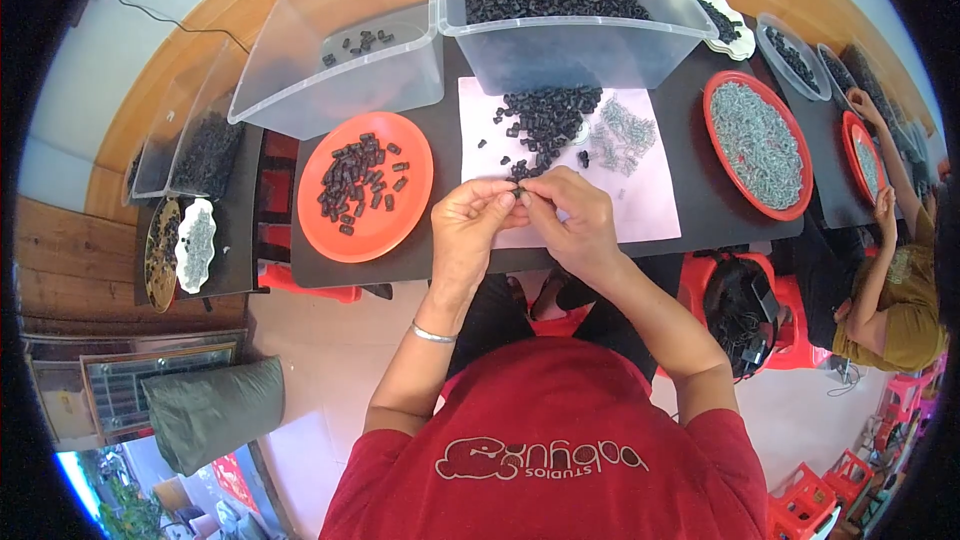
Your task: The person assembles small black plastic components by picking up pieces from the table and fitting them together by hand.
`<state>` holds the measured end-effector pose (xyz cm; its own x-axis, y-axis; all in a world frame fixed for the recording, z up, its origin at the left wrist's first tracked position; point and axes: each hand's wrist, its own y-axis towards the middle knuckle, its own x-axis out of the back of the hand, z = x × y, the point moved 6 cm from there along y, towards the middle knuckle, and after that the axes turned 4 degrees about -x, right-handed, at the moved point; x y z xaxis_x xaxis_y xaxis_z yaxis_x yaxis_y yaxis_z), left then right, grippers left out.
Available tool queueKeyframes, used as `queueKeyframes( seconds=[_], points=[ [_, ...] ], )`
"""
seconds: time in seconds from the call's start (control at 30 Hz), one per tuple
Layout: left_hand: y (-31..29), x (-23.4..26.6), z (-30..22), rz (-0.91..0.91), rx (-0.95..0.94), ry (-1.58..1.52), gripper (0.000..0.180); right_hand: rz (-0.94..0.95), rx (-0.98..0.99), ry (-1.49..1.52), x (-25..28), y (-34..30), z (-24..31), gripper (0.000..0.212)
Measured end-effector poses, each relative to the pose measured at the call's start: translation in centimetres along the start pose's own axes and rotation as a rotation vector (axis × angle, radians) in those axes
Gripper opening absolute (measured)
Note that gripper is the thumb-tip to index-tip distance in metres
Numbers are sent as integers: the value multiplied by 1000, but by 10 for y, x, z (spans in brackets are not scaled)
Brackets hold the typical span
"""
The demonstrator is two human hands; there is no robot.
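My left hand (468, 218) and my right hand (577, 215) meet over the near part of a pale pink sheet (640, 210). Their fingertips pinch together on a small black plastic part (518, 192), mostly covered by the fingers. Just beyond them lies a pile of loose black plastic parts (545, 120) on the sheet. To its right are small clear or silvery pieces (625, 132), too fine to name. Left of my hands, a red round tray (325, 230) holds black cylindrical parts (355, 175).
Behind the sheet stands a clear plastic bin (590, 55) heaped with black parts; another clear bin (300, 90) holds a few. A red tray (715, 130) of silvery screw-like pieces (758, 145) sits at right. Another person's arm (872, 290) reaches over the table farther right. A red stool (700, 285) stands below.
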<state>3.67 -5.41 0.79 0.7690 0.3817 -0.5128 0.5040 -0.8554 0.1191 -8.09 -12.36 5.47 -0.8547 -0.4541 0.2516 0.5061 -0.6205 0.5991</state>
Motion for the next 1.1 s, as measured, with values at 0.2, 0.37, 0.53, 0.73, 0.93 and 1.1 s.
queueKeyframes(
  seconds=[0.2, 0.37, 0.53, 0.73, 0.93, 1.1],
  points=[
    [-1, 3, 1, -3, 8, -39, 10, 29, 53, 38, 1, 0, 1, 11],
    [-2, 4, 0, 25, 0, -67, 10, 16, -78, 183, 1, -2, -6, 13],
    [-2, 3, -1, 55, -14, -88, 11, -2, -208, 309, -4, -7, -16, 11],
    [-2, 4, 0, 51, -29, -98, 12, 11, -152, 217, 0, -2, -4, 10],
    [-4, 1, -3, 45, -56, -56, 12, -8, -125, 192, 1, -3, 0, 11],
    [-5, 4, -2, 45, -65, -41, 11, 35, -110, 144, 6, 0, -2, 9]
  ],
)
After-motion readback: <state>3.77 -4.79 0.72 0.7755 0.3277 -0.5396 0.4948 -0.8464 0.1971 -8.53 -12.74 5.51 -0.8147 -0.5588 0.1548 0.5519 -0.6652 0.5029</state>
